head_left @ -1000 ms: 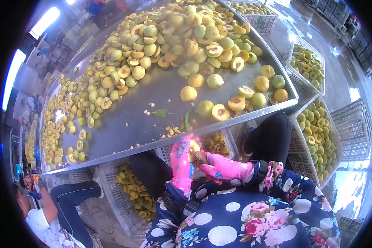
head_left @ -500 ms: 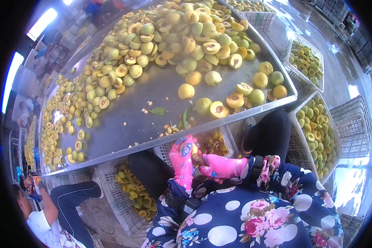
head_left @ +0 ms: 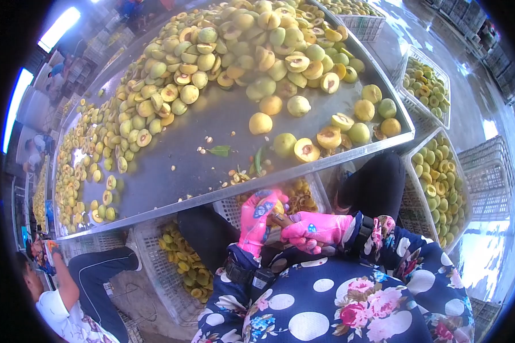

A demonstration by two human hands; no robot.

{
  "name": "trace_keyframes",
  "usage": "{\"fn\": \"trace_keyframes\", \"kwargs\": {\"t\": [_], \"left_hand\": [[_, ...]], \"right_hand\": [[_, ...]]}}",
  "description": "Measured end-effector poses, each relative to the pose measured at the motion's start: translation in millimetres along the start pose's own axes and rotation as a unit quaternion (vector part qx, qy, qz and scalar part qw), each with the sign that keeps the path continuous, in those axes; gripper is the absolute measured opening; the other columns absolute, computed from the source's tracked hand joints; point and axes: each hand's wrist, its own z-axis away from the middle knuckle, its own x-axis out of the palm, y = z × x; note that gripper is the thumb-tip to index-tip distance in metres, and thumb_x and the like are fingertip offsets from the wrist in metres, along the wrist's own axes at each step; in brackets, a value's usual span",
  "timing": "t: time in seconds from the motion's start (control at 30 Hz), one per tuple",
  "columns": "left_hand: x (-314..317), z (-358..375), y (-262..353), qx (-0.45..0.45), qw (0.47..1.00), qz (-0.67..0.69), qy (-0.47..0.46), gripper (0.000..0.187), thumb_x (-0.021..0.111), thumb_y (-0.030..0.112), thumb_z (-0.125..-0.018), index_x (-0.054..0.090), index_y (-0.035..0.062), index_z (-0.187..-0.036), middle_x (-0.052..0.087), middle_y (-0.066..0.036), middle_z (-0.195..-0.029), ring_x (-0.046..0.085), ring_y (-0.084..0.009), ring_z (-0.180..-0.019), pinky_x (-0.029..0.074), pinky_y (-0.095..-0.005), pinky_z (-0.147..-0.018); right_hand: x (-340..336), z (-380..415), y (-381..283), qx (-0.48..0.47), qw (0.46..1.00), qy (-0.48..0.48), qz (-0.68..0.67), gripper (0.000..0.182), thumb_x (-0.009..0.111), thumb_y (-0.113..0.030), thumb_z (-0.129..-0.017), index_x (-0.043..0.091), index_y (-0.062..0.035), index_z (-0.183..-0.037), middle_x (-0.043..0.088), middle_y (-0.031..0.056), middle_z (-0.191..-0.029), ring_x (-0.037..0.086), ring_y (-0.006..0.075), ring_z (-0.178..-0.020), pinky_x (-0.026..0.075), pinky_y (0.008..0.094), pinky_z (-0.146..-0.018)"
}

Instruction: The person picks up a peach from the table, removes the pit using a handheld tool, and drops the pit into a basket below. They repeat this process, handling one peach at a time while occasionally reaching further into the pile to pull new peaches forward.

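Fingers of the left hand (head_left: pixel 256 220) curl round a peach half (head_left: pixel 276 208) held over the near crate (head_left: pixel 312 197), below the table (head_left: pixel 171 171) edge; right hand (head_left: pixel 315 228) pinches a small tool, barely visible. Advice: brace the fruit firmly, scoop away from the palm

This is a fruit-processing shed, the sort where a harvest gets cut and sorted by hand. A long steel table (head_left: pixel 171 171) runs down the room heaped with peaches (head_left: pixel 234 46), many of them split into halves with the stone hollows showing, and white plastic crates (head_left: pixel 486 183) of more fruit stand all round it on a wet concrete floor (head_left: pixel 469 97). Another worker (head_left: pixel 68 286) sits further along the same table, with more rows of fruit beyond.
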Motion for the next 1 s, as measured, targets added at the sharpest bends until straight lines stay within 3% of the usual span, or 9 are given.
{"fn": "trace_keyframes", "kwargs": {"t": [0.13,0.37,0.57,0.87,0.93,1.0], "left_hand": [[-2,3,4,-0.042,0.997,-0.055,-0.044,0.021,0.060,0.014,-0.086,0.060,-0.0011,-0.100,0.065,-0.014,-0.090,0.063,-0.0196,-0.077,0.052,-0.0310,-0.069],[-8,2,-8,-0.066,0.995,-0.018,-0.071,0.024,0.061,0.017,-0.085,0.059,-0.0019,-0.099,0.065,-0.014,-0.091,0.063,-0.0185,-0.079,0.051,-0.0303,-0.072],[-14,-6,-3,-0.097,0.984,-0.116,-0.098,0.024,0.061,0.018,-0.085,0.060,-0.0014,-0.099,0.065,-0.013,-0.090,0.063,-0.0172,-0.078,0.051,-0.0293,-0.073],[-9,-1,-26,0.047,0.998,0.052,0.008,0.021,0.060,0.020,-0.087,0.060,0.0031,-0.100,0.065,-0.013,-0.088,0.063,-0.0192,-0.074,0.053,-0.0319,-0.066],[1,1,-20,0.057,0.993,0.087,0.051,0.022,0.058,0.021,-0.087,0.060,0.0040,-0.101,0.064,-0.013,-0.088,0.062,-0.0198,-0.072,0.053,-0.0320,-0.062],[2,0,-19,0.058,0.990,0.110,0.072,0.022,0.057,0.022,-0.088,0.059,0.0046,-0.101,0.063,-0.012,-0.088,0.061,-0.0201,-0.070,0.052,-0.0317,-0.059]], "right_hand": [[-8,1,6,0.015,0.995,0.027,0.091,0.023,0.052,-0.023,-0.087,0.049,-0.0078,-0.070,0.042,-0.0049,-0.054,0.040,0.0038,-0.040,0.035,0.0178,-0.034],[-14,-4,16,0.038,0.999,0.013,0.035,0.021,0.053,-0.024,-0.087,0.052,-0.0052,-0.077,0.044,-0.0052,-0.057,0.042,0.0033,-0.042,0.037,0.0178,-0.034],[-13,-3,10,0.058,0.993,0.038,0.099,0.021,0.053,-0.024,-0.086,0.052,-0.0059,-0.075,0.043,-0.0057,-0.057,0.041,0.0031,-0.042,0.037,0.0181,-0.035],[-1,-7,10,0.006,1.000,0.017,-0.001,0.029,0.049,-0.025,-0.087,0.043,-0.0116,-0.063,0.038,-0.0064,-0.054,0.036,0.0027,-0.041,0.031,0.0173,-0.035],[-2,-10,11,-0.027,0.999,-0.012,-0.028,0.030,0.049,-0.025,-0.087,0.042,-0.0117,-0.062,0.037,-0.0064,-0.054,0.036,0.0029,-0.041,0.031,0.0175,-0.035],[1,-14,5,-0.003,0.999,-0.012,-0.040,0.030,0.050,-0.025,-0.087,0.042,-0.0118,-0.061,0.037,-0.0062,-0.053,0.036,0.0032,-0.040,0.031,0.0177,-0.035]]}}
